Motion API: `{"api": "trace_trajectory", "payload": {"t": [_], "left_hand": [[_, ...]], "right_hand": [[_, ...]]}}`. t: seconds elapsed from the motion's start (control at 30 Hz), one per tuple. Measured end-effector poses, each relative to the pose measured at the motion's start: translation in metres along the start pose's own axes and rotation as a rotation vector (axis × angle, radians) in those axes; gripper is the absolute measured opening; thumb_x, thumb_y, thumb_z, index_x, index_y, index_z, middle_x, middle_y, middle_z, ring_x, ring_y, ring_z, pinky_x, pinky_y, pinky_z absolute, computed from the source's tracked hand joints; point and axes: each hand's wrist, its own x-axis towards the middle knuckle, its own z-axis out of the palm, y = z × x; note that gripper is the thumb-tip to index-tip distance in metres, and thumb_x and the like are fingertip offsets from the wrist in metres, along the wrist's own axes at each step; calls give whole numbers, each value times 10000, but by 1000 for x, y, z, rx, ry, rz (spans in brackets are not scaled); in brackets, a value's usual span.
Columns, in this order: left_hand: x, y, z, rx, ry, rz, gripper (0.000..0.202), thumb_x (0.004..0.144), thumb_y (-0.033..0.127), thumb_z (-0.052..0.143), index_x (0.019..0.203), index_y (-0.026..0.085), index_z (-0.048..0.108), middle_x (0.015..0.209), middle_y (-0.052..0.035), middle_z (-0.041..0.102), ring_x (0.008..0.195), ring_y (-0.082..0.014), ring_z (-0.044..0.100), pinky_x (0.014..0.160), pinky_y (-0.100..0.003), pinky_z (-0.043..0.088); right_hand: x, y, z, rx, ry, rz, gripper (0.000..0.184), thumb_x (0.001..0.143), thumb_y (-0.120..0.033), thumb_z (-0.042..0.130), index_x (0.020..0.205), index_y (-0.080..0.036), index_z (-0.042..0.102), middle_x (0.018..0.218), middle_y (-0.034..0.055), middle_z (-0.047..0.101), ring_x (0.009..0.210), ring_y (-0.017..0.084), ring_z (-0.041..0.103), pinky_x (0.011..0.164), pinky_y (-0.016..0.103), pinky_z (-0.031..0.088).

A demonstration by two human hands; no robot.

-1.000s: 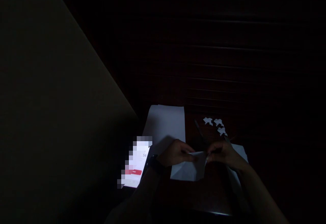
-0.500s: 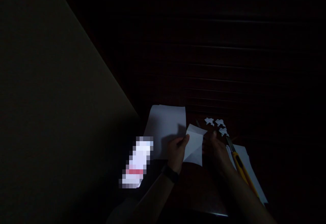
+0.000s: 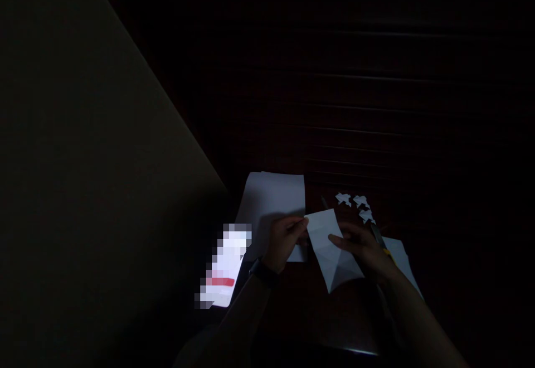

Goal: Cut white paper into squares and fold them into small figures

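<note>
Between my hands is a white sheet of paper (image 3: 328,245) with crease lines across it, held tilted above the dark table. My left hand (image 3: 284,240), with a dark band on its wrist, pinches the sheet's upper left corner. On the other side my right hand (image 3: 361,248) grips the right edge, thumb lying on top and the other fingers partly hidden. Behind my left hand lies a stack of white paper (image 3: 273,198). Several small folded paper shapes (image 3: 360,201) rest beyond my right hand.
A lit phone (image 3: 225,265), its screen blurred, stands at the left. Right of my right hand are more white sheets (image 3: 403,259) and a yellow cutter (image 3: 388,253), largely covered by my arm. A thin dark tool (image 3: 324,203) lies behind the held sheet. A pale wall (image 3: 104,161) rises at the left.
The sheet has turned in my hands, its lower end swinging right. My right hand, earlier just off its right edge, now grips it. My left hand has shifted slightly left, to the corner.
</note>
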Motion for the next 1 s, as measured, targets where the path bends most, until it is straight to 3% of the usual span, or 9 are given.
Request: {"api": "trace_trajectory", "payload": {"t": [0.1, 0.2, 0.4, 0.63, 0.83, 1.0], "left_hand": [[-2, 2, -1, -69, -29, -25, 323, 715, 380, 649, 900, 115, 644, 813, -97, 672, 669, -173, 635, 523, -253, 517], [-4, 6, -4, -68, -155, -48, 345, 716, 348, 657, 981, 128, 627, 801, -85, 666, 641, -160, 627, 488, -236, 503], [-6, 16, -12, -71, -362, -121, 245, 735, 300, 642, 861, 89, 648, 807, -118, 665, 679, -173, 631, 513, -229, 489], [-7, 21, -16, -86, -434, -190, 265, 723, 304, 650, 873, 85, 648, 856, -143, 669, 758, -214, 645, 590, -280, 511], [-7, 21, -17, -61, -447, -187, 285, 715, 321, 659, 867, 80, 653, 836, -147, 671, 763, -230, 647, 627, -326, 530], [-8, 21, -17, -62, -459, -170, 305, 718, 319, 657, 911, 83, 650, 870, -147, 672, 774, -232, 647, 649, -336, 532]], "right_hand": [[0, 1, -1, 65, -60, 29, 409, 699, -324, 689, 1082, -200, 613, 871, 63, 696, 769, 214, 637, 691, 325, 472], [1, 1, -7, 35, -66, 43, 419, 678, -328, 707, 1067, -191, 632, 865, 69, 699, 769, 223, 639, 683, 330, 473], [-2, -6, -16, 24, -78, 70, 446, 661, -325, 720, 1080, -195, 635, 850, 60, 704, 707, 204, 639, 635, 310, 476], [-8, -16, -20, -8, -59, 112, 361, 674, -336, 702, 998, -176, 686, 790, 62, 705, 650, 187, 626, 581, 290, 463], [-9, -18, -23, -40, -49, 99, 379, 667, -331, 706, 1015, -184, 676, 839, 65, 704, 707, 202, 628, 639, 319, 469], [-12, -23, -16, -63, -209, 111, 450, 678, -334, 693, 1097, -183, 625, 875, 56, 691, 726, 194, 624, 633, 302, 466]]}}
